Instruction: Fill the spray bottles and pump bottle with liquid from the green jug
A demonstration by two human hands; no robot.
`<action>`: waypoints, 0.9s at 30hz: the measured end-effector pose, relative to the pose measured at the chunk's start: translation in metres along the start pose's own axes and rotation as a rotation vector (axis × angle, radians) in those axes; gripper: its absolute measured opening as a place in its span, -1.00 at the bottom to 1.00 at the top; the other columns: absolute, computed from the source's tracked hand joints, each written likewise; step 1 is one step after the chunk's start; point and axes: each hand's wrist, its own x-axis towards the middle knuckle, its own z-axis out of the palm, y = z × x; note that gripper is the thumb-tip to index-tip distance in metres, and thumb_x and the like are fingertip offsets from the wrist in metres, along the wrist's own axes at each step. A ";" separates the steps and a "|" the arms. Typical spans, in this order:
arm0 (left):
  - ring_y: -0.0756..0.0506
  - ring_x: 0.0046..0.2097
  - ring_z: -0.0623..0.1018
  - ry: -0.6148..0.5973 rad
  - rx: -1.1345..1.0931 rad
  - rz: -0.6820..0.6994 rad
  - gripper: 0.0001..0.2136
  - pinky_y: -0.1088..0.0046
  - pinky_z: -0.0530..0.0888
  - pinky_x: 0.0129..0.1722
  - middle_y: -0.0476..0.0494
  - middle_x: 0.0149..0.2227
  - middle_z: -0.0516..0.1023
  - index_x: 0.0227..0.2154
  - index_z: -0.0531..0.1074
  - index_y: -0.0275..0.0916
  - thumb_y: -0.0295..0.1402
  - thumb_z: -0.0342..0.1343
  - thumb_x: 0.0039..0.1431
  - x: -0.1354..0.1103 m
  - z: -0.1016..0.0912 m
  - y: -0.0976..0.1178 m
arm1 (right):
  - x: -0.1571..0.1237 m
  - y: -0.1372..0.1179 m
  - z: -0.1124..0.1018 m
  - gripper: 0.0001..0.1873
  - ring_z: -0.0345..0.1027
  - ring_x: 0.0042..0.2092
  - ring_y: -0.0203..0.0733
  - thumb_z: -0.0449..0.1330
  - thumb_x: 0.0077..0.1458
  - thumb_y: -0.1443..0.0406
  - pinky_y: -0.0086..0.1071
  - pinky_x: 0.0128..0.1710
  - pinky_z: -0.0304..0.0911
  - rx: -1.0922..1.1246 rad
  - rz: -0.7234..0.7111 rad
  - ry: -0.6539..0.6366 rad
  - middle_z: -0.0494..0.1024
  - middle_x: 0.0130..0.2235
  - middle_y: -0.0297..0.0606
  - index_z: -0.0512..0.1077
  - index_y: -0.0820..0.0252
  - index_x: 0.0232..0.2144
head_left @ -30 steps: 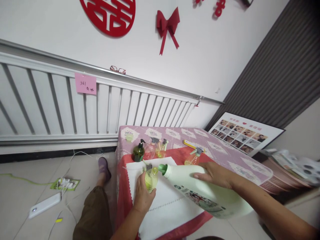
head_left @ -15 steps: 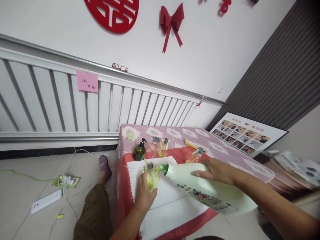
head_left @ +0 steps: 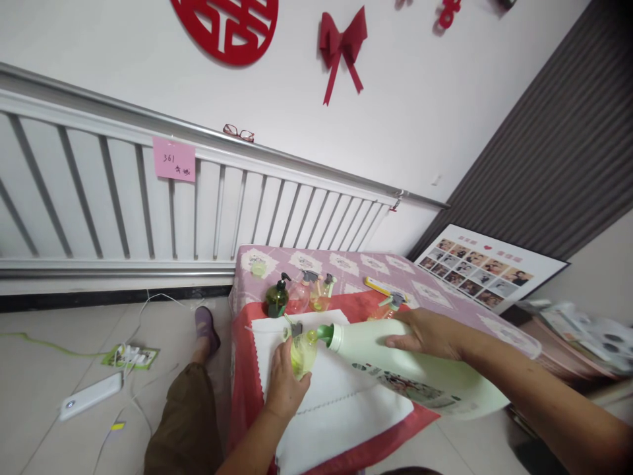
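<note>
My left hand (head_left: pixel 287 386) is wrapped round a small see-through yellow bottle (head_left: pixel 303 356), tilted with its mouth toward the right. In my right hand (head_left: pixel 428 333) is a large pale green detergent jug (head_left: pixel 420 379), gripped from above and lying almost level. The jug's dark green spout (head_left: pixel 325 334) meets the small bottle's mouth. A grey spray head (head_left: pixel 295 328) lies on the white cloth just behind the small bottle. Whether liquid is flowing I cannot make out.
Behind my hands stand a dark green pump bottle (head_left: pixel 277 297), a pink spray bottle (head_left: pixel 299 295) and a yellowish spray bottle (head_left: pixel 321 295). An orange spray bottle (head_left: pixel 388 307) is partly behind the jug. White cloth (head_left: pixel 341 422) covers the table's front; cables (head_left: pixel 133 356) lie on the floor.
The jug's rear end has risen very slightly. Both hands keep their hold, and the spout stays at the small bottle's mouth.
</note>
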 end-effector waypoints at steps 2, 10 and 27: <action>-0.29 0.25 0.23 0.004 -0.001 0.006 -0.26 0.17 0.20 0.24 -0.40 0.20 0.23 0.22 0.04 -0.38 -0.43 0.12 -0.08 0.000 0.000 0.000 | -0.001 -0.002 -0.001 -0.51 0.52 -0.21 -0.01 0.11 0.05 -0.09 -0.31 -0.27 0.36 0.007 0.003 -0.018 0.64 -0.22 -0.14 0.45 0.17 -0.22; -0.28 0.26 0.22 -0.002 0.000 -0.003 -0.25 0.20 0.19 0.25 -0.38 0.20 0.24 0.22 0.05 -0.36 -0.42 0.13 -0.10 0.001 0.001 -0.002 | -0.002 -0.007 -0.003 -0.55 0.51 -0.25 0.03 0.11 0.05 -0.07 -0.26 -0.29 0.32 -0.008 0.015 -0.016 0.62 -0.26 -0.08 0.42 0.20 -0.30; -0.27 0.27 0.20 -0.030 -0.008 -0.020 -0.25 0.19 0.20 0.24 -0.36 0.21 0.23 0.23 0.02 -0.30 -0.42 0.13 -0.08 0.000 -0.002 0.000 | -0.002 -0.008 -0.004 -0.57 0.47 -0.28 0.04 0.12 0.02 -0.08 -0.25 -0.34 0.27 -0.072 0.020 0.012 0.60 -0.30 -0.09 0.39 0.16 -0.36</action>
